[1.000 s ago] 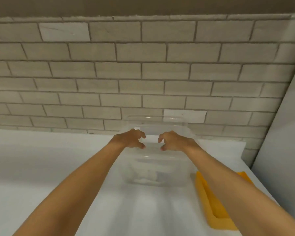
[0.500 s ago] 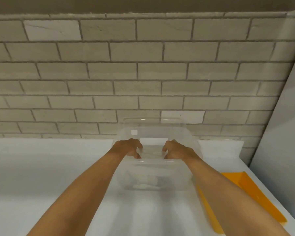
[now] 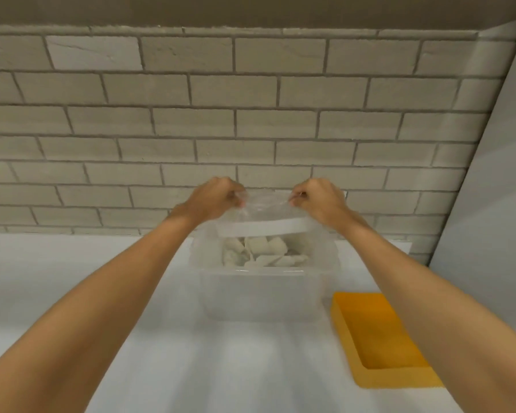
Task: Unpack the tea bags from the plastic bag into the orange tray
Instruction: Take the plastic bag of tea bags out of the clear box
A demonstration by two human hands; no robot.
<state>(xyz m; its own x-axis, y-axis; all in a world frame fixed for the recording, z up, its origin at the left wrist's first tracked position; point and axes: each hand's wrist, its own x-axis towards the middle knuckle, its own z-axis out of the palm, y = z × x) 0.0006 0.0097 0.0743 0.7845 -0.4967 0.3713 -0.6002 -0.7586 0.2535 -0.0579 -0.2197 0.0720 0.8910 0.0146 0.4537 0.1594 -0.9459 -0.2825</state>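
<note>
A clear plastic bag (image 3: 264,210) hangs between my two hands above a clear plastic bin (image 3: 259,293). My left hand (image 3: 213,199) pinches the bag's top left corner. At the top right corner my right hand (image 3: 318,198) has the same kind of pinch. Several pale tea bags (image 3: 264,251) show in the bag's lower part, level with the bin's rim. The orange tray (image 3: 379,338) lies empty on the white counter, right of the bin and partly under my right forearm.
The white counter (image 3: 72,293) runs left and toward me. A pale brick wall (image 3: 221,129) stands right behind the bin. A grey panel (image 3: 495,189) closes off the right side, close to the tray.
Both hands went down into the bin, closed on the bag's top edge and lifted it up out of the bin. The view shifted, so the whole tray shows.
</note>
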